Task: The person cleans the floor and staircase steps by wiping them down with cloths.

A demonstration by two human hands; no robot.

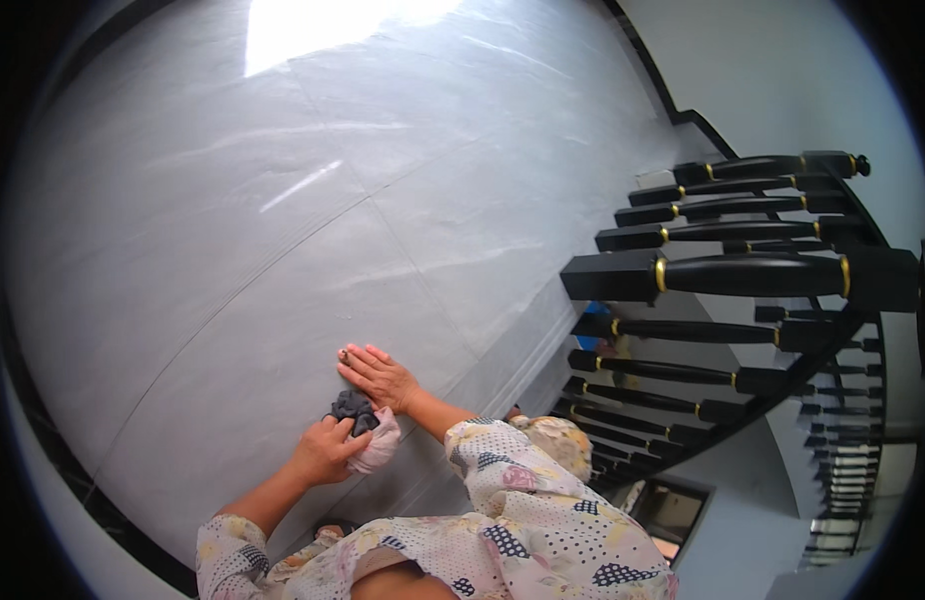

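Observation:
My left hand (325,451) grips a bunched dark grey cloth (354,409) and a pale pink cloth (375,442) just above the grey tiled floor (282,315); whether the cloths touch the floor I cannot tell. Beside them, slightly up and to the right, my right hand (380,375) lies palm down on the floor with its fingers spread. A small dark thing (345,355), too small to identify, shows at one of its fingertips.
Black balusters with gold rings (755,276) line the staircase at the right. A stair edge (522,367) runs beside my right arm. Dark skirting (144,536) borders the floor at the lower left. Something blue (594,324) shows behind the balusters.

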